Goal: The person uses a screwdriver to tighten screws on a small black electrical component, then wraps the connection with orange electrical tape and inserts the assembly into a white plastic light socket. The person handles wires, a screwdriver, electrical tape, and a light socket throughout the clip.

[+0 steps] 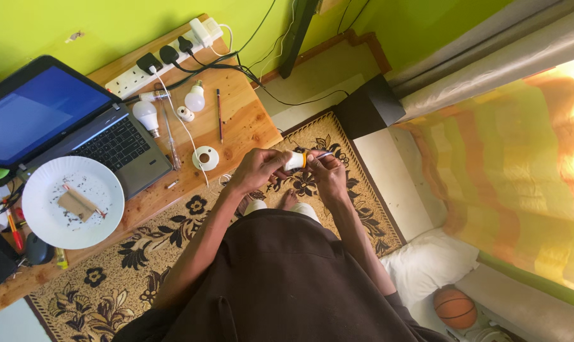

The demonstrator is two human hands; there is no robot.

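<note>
Left hand (256, 170): fingers wrapped on smooth white bulb base (294, 161) | right hand (327, 170): fingers pinching thin screwdriver (323, 154) at base | held above patterned rug (173, 244), right of wooden counter (249, 123).

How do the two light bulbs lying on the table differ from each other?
The left bulb lies beside the laptop, with its globe toward the wall and its base toward the person. The right bulb lies nearer the power strip, with its globe toward the person and its base toward the wall. The left bulb looks slightly larger. Both are white with a rounded globe, rest on the wooden table, and neither is touched by a hand.
</note>
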